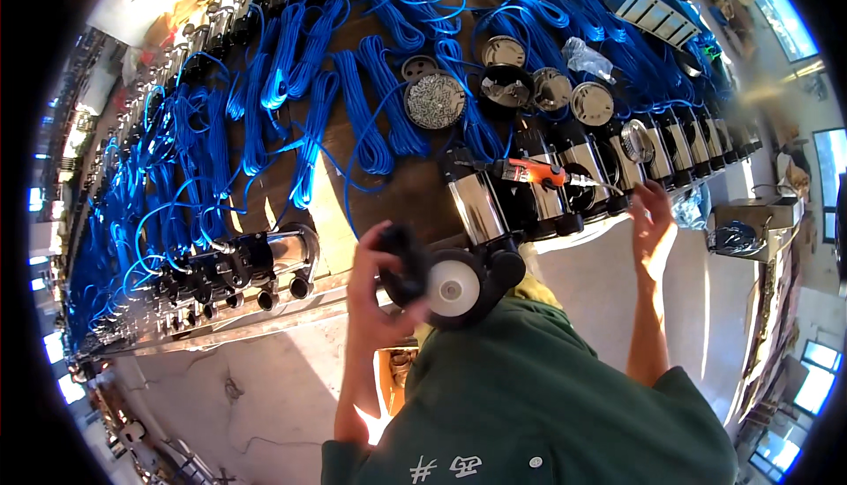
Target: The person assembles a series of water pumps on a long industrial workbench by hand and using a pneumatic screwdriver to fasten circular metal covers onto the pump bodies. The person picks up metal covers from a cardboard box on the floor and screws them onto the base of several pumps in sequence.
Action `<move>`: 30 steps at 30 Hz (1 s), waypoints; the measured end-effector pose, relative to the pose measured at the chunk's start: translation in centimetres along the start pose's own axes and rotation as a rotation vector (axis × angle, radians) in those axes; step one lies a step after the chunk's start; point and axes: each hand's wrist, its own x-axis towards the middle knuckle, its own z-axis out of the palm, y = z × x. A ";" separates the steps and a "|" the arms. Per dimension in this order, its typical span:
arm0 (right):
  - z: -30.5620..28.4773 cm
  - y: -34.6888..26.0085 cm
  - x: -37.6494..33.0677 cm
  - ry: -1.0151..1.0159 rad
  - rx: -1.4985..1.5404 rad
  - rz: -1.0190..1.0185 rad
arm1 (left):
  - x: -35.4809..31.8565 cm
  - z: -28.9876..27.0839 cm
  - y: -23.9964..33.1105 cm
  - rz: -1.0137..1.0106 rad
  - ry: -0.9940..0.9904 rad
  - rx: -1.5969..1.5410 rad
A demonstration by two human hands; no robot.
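Note:
My left hand is closed around a black, rounded plastic part, blurred by motion. Right beside it is the open end of a pump with a shiny metal cylinder, where a white disc sits in a black ring. My right hand is off to the right by the row of pumps, fingers bent and tips drawn together. What lies between those fingertips is too small to make out. An orange electric screwdriver lies across the pumps, left of my right hand.
Bundles of blue cable cover much of the bench. Behind the pumps stand a tin of small metal pieces, a black bowl and round metal covers. More pumps line the left edge. A blue crate is at the far right.

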 end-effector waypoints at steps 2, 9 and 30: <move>3.7 3.3 -0.4 -0.162 0.238 -0.009 | -0.7 2.7 5.1 -0.006 -0.009 0.303; 8.1 -3.4 -5.3 -0.715 0.275 -0.067 | -2.1 6.6 5.2 -0.026 0.006 0.553; 7.6 -5.5 -6.9 -0.943 0.265 -0.012 | -3.9 9.2 2.6 0.027 0.224 0.638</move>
